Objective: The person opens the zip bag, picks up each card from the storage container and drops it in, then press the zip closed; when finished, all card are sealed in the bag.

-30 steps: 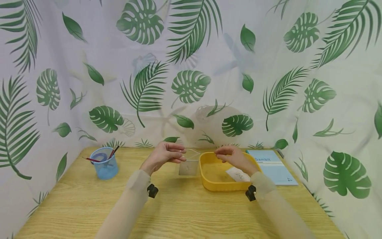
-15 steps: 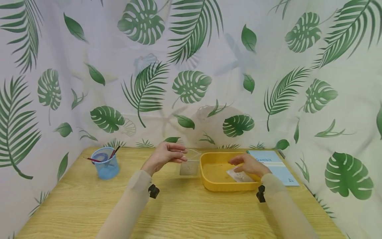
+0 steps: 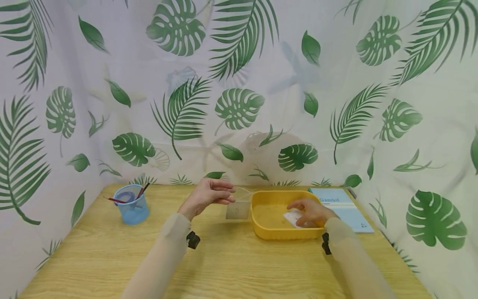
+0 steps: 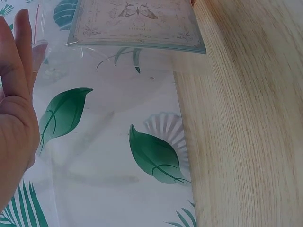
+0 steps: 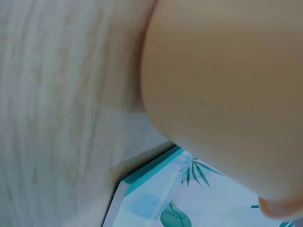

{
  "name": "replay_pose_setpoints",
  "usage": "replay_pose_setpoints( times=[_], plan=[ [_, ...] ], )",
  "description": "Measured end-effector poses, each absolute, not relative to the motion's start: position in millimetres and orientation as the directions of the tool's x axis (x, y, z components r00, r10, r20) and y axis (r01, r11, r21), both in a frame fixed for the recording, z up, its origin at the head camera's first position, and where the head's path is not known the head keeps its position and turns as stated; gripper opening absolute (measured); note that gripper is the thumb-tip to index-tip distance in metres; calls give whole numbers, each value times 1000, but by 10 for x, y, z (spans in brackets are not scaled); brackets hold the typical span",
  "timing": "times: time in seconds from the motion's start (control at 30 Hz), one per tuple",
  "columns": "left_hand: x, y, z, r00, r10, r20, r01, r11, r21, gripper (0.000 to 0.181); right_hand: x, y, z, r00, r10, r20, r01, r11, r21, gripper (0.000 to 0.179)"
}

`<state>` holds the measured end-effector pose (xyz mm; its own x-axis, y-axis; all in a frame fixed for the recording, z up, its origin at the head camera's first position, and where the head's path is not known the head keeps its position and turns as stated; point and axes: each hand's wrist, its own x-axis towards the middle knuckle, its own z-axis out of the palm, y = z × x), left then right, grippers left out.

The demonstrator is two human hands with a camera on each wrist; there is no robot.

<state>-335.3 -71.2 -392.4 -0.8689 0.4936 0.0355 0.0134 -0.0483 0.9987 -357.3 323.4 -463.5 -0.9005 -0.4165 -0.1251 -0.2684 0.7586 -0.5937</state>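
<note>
My left hand [image 3: 209,195] pinches the edge of a clear plastic bag [image 3: 237,211] over the table, left of the yellow tray [image 3: 270,234]. In the left wrist view the bag holds a thin stack of cards [image 4: 137,28], the face printed with a butterfly and an ornate border. My right hand [image 3: 313,211] reaches inside the tray, thumb and fingers spread apart over a white printed paper piece [image 3: 291,216]. Part of that piece is hidden under the hand. In the right wrist view the tray's blurred wall [image 5: 227,85] fills much of the picture.
A blue mesh pen cup [image 3: 133,211] with pencils and a purple roll stands at the left back. Right of the tray lies a light blue notebook [image 3: 351,214], partly behind the right hand. A leaf-patterned curtain [image 3: 239,108] borders the wooden table [image 3: 239,265].
My right hand has moved right and down from above the tray's middle to the paper piece in it. The left hand stays nearly still with the bag.
</note>
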Motion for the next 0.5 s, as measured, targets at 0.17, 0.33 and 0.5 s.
replay_pose_setpoints(
  times=[0.17,0.33,0.5],
  plan=[
    [-3359,-725,-3948,-864,500,54,33,-52,998,36,-3579,3221,-4683,-895,-427,-129,-272,752,-600,53],
    [-3366,-729,-3964,-864,500,58,37,-52,998,36,-3581,3207,-4669,-893,-415,-177,-237,765,-599,57],
    [-3355,-723,-3970,-866,497,53,32,-52,998,36,-3579,3206,-4661,-890,-417,-188,-240,775,-584,55]
  ],
)
